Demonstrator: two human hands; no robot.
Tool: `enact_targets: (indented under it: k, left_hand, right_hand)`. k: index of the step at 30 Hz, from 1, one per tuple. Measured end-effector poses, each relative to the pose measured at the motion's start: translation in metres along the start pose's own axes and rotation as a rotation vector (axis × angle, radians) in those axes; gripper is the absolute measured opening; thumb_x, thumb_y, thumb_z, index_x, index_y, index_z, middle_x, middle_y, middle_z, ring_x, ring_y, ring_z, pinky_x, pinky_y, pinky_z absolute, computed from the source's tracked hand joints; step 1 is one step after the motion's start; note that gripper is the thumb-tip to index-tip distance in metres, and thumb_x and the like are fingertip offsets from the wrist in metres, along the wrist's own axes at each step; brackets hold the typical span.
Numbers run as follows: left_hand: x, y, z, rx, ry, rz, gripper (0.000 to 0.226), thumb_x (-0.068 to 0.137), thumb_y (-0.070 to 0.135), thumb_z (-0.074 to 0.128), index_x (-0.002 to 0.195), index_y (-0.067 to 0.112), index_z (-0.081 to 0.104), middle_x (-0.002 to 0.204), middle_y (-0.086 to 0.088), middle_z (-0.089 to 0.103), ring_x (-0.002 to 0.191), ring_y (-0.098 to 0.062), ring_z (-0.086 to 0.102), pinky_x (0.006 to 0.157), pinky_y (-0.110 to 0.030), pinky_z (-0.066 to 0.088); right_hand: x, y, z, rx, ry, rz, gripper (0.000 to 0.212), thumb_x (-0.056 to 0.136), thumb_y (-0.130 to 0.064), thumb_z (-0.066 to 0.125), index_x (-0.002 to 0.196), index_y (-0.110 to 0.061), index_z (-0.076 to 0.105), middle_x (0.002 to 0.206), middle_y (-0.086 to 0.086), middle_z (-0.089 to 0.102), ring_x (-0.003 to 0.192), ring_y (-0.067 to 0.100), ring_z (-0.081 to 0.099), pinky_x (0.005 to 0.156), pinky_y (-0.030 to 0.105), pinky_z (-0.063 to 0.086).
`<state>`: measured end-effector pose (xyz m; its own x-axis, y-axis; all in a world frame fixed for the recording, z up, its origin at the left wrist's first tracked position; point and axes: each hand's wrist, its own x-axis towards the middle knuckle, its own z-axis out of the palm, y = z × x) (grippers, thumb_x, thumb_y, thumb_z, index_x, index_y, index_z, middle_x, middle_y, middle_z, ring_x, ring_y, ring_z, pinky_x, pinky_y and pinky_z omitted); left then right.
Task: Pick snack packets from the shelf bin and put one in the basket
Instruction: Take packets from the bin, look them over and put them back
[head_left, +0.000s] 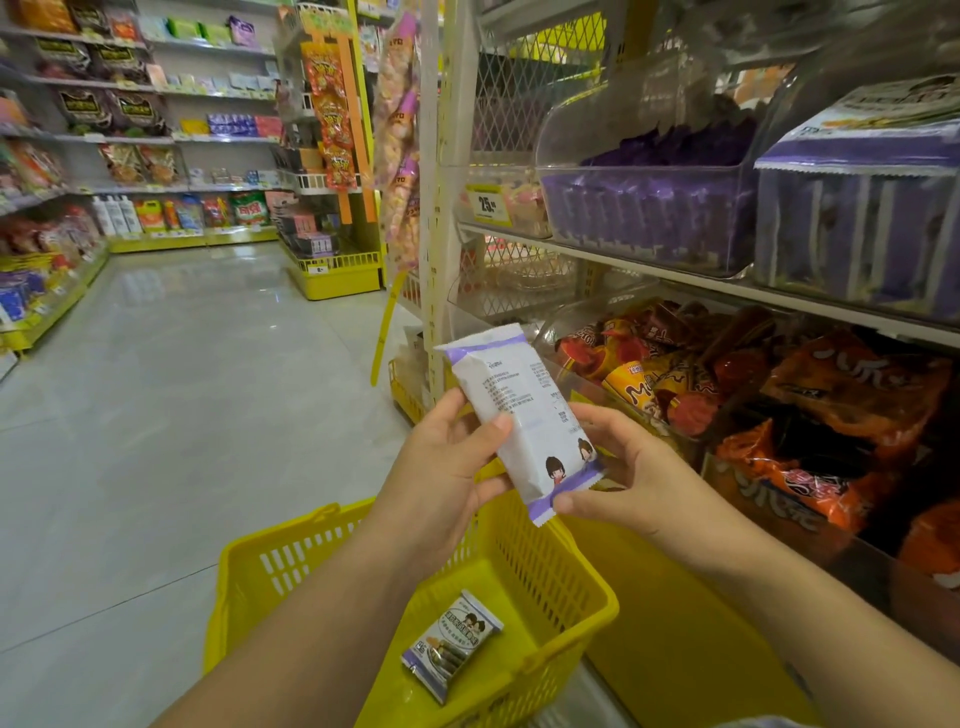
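Head view: left hand (441, 467) and right hand (628, 473) both grip one white-and-purple packet (524, 415), fingers closed on its edges, back side up, tilted, held above the yellow basket (270, 561). Second packet (451, 644) lies on the basket floor. Clear bin (649, 208) of purple packets on upper shelf, right.

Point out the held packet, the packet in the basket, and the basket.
Held packet (524, 415), head view: white back panel.
Packet in basket (451, 644), head view: printed front.
Basket (582, 566), head view: right wall.
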<state>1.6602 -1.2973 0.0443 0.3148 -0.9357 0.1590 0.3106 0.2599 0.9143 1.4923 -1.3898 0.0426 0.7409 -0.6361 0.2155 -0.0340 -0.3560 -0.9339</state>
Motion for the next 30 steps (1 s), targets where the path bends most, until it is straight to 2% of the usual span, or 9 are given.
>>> enact_targets:
  k: [6,10,12,16,19,22,25,27,30]
  left_hand:
    - [0.0,-0.002,0.002,0.169,0.04,0.05,0.046,0.098,0.009,0.051,0.135,0.037,0.046,0.118,0.01,0.07,0.11,-0.017,0.067,0.074,-0.039,0.06]
    - [-0.003,-0.006,0.008,0.282,-0.01,0.002,0.057,0.099,0.006,0.049,0.099,0.064,0.052,0.101,0.022,0.072,0.096,-0.005,0.071,0.066,-0.029,0.059]
    - [-0.004,-0.01,0.011,0.361,-0.008,-0.001,0.067,0.1,0.005,0.047,0.093,0.072,0.052,0.104,0.021,0.071,0.094,-0.006,0.072,0.069,-0.034,0.061]
    - [-0.006,-0.013,0.013,0.506,0.008,-0.019,0.052,0.1,0.009,0.043,0.126,0.054,0.045,0.122,0.004,0.063,0.099,-0.017,0.071,0.075,-0.044,0.061]
    - [-0.007,-0.012,0.013,0.566,-0.034,-0.05,0.052,0.088,0.021,0.052,0.125,0.055,0.039,0.132,-0.003,0.053,0.105,-0.018,0.067,0.08,-0.041,0.061]
    - [-0.01,-0.01,0.013,0.53,-0.132,-0.105,0.073,0.06,0.039,0.063,0.12,0.068,0.034,0.135,-0.001,0.053,0.113,-0.015,0.063,0.091,-0.042,0.057]
    - [-0.01,-0.014,0.013,0.611,-0.167,-0.144,0.118,0.055,0.044,0.069,0.152,0.047,0.001,0.144,0.004,0.046,0.122,-0.009,0.056,0.096,-0.035,0.054]
    - [-0.01,-0.015,0.015,0.643,-0.138,-0.122,0.121,0.06,0.038,0.07,0.152,0.042,-0.007,0.145,0.008,0.043,0.121,-0.004,0.054,0.089,-0.026,0.056]
    - [-0.008,-0.018,0.017,0.564,-0.116,-0.039,0.112,0.064,0.022,0.068,0.149,0.05,0.002,0.142,0.011,0.046,0.115,0.0,0.059,0.084,-0.025,0.057]
  right_hand:
    - [0.002,0.0,0.0,0.257,0.107,0.065,0.048,0.072,-0.018,0.072,0.117,-0.017,0.054,0.108,0.001,0.071,0.095,0.023,0.069,0.083,0.042,0.055]
    - [-0.001,-0.004,0.003,0.308,0.037,0.075,0.056,0.076,-0.016,0.068,0.128,-0.022,0.048,0.114,0.002,0.071,0.1,0.025,0.07,0.077,0.038,0.06]
    - [-0.002,-0.006,0.006,0.283,-0.024,0.068,0.05,0.084,-0.01,0.064,0.13,-0.021,0.05,0.116,0.003,0.07,0.102,0.025,0.069,0.081,0.039,0.059]
    - [-0.003,-0.01,0.011,0.266,-0.067,0.054,0.038,0.094,-0.005,0.052,0.13,-0.016,0.053,0.116,0.006,0.07,0.103,0.026,0.069,0.082,0.038,0.058]
    - [-0.004,-0.012,0.016,0.267,-0.079,0.044,0.035,0.096,-0.003,0.047,0.129,-0.013,0.054,0.118,0.007,0.069,0.105,0.024,0.068,0.083,0.034,0.058]
    - [-0.003,-0.011,0.013,0.233,-0.037,0.034,0.035,0.097,-0.007,0.046,0.13,-0.014,0.054,0.118,0.007,0.069,0.105,0.023,0.068,0.085,0.034,0.057]
    - [-0.002,-0.009,0.012,0.223,-0.012,0.018,0.037,0.096,-0.008,0.047,0.133,-0.015,0.052,0.121,0.005,0.068,0.108,0.022,0.066,0.089,0.034,0.055]
    - [-0.003,-0.009,0.014,0.23,-0.021,0.009,0.039,0.096,-0.01,0.047,0.135,-0.017,0.05,0.123,0.003,0.067,0.11,0.02,0.065,0.091,0.034,0.054]
    - [-0.003,-0.01,0.018,0.236,-0.016,-0.033,0.04,0.096,-0.014,0.048,0.135,-0.021,0.05,0.124,0.0,0.066,0.111,0.019,0.065,0.09,0.032,0.054]
